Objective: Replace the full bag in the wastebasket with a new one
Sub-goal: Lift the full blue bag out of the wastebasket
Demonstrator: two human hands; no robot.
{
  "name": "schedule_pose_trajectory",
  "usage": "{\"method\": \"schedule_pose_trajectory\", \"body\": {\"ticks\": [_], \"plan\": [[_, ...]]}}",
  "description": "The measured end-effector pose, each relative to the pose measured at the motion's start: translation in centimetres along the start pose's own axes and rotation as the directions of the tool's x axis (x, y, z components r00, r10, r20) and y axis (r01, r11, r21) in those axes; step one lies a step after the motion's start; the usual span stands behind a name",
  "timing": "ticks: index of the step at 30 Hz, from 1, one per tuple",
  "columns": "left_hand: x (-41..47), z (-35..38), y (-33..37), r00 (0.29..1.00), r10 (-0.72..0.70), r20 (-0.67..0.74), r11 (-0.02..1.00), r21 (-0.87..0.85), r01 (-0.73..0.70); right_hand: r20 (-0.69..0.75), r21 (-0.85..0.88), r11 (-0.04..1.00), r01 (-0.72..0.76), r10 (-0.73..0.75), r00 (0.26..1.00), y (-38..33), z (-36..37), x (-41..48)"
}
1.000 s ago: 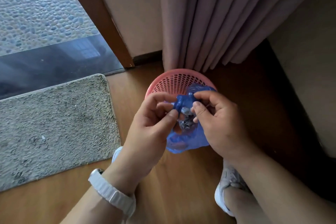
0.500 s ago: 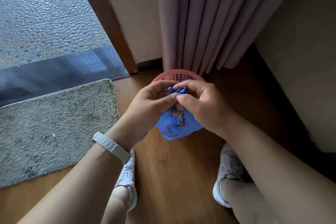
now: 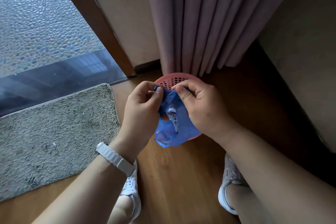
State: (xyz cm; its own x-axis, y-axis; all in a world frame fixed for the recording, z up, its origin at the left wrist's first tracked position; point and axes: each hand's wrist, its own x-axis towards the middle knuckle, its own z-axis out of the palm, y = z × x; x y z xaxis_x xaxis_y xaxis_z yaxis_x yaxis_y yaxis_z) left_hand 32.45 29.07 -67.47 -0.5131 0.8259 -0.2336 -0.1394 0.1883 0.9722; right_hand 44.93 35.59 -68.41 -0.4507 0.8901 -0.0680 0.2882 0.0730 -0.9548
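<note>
A blue plastic bag (image 3: 170, 132) with crumpled whitish rubbish inside hangs above a pink perforated wastebasket (image 3: 175, 79) on the wooden floor. My left hand (image 3: 141, 112) pinches one twisted top corner of the bag. My right hand (image 3: 201, 109) pinches the other corner close beside it. Both hands meet over the basket's mouth and hide most of the basket. Only its far rim and a sliver of its near rim show.
A pinkish curtain (image 3: 200, 23) hangs right behind the basket. A grey shaggy mat (image 3: 54, 129) lies to the left, below a glass door (image 3: 45, 23) with a brown frame. A beige wall (image 3: 300, 60) closes the right. My two white shoes (image 3: 131, 187) stand on the floor.
The two hands have pulled slightly apart while holding the bag's top corners, and the bag hangs a little lower and longer. The view has shifted slightly.
</note>
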Motion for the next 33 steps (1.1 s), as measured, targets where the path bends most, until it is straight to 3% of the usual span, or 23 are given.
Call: {"method": "schedule_pose_trajectory", "body": {"ticks": [12, 17, 20, 26, 33], "plan": [[-1.3, 0.5, 0.2, 0.96, 0.038, 0.277, 0.998, -0.063, -0.021, -0.314, 0.036, 0.991, -0.125, 0.13, 0.941, -0.1, -1.6, 0.5], [-0.9, 0.5, -0.7, 0.947, 0.151, 0.282, 0.972, 0.134, -0.195, -0.17, 0.077, 0.987, -0.139, 0.15, 0.974, -0.3, -1.9, 0.5], [-0.7, 0.6, -0.8, 0.953, 0.168, 0.251, 0.957, 0.19, -0.219, -0.124, 0.08, 0.986, -0.144, 0.153, 0.98, -0.2, -1.8, 0.3], [-0.5, 0.3, -0.6, 0.958, 0.173, 0.229, 0.966, 0.153, -0.21, 0.067, -0.032, 0.995, -0.093, 0.095, 0.993, -0.5, -1.6, 0.1], [-0.3, 0.0, -0.6, 0.969, 0.15, 0.198, 0.979, 0.104, -0.173, 0.292, -0.034, 0.982, -0.187, 0.188, 0.938, -1.0, -2.0, -0.5]]}}
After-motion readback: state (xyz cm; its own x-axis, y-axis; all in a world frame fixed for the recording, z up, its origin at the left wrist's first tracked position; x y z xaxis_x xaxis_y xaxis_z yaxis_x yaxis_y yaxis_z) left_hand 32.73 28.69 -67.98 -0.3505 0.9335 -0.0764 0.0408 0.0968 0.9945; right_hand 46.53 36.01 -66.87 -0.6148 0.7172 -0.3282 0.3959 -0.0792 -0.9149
